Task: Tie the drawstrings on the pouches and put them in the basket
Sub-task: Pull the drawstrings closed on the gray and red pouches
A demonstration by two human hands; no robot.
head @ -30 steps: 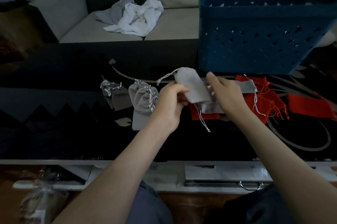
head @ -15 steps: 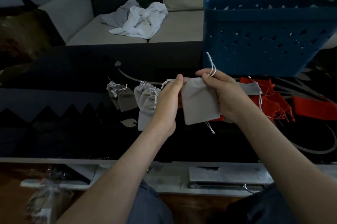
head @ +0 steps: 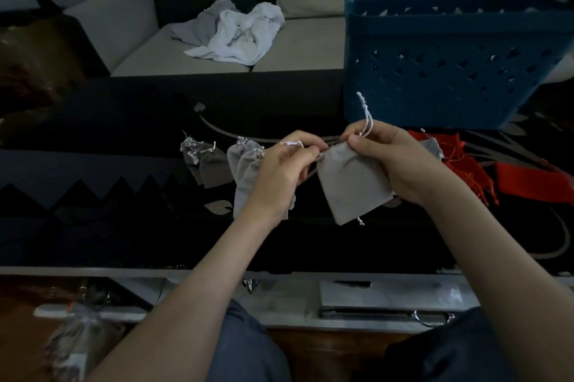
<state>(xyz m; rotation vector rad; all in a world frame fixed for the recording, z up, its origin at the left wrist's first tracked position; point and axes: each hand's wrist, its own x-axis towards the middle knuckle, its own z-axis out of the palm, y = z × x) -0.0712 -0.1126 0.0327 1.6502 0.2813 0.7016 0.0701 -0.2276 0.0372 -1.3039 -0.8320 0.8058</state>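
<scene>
A light grey pouch [head: 354, 185] hangs above the black table between both hands. My left hand [head: 284, 170] pinches the white drawstring at the pouch's left top corner. My right hand [head: 388, 158] pinches the right top corner, and a white cord end [head: 364, 108] sticks up from its fingers. The blue basket [head: 450, 70] stands at the back right of the table. Tied grey pouches [head: 205, 161] lie left of my left hand, with another pair of grey pouches [head: 243, 164] partly hidden behind it. Red pouches [head: 475, 170] lie to the right under the basket's front edge.
A sofa with a heap of white and grey cloth [head: 236, 30] stands behind the table. The black table [head: 108, 195] has a pale front edge, with a shelf holding flat items below it. A plastic bag [head: 74, 338] lies at the lower left.
The grey pouch came up off the pile and now hangs upright. Both hands have moved to its top corners and hold the cords, and the pouch's mouth has drawn narrower.
</scene>
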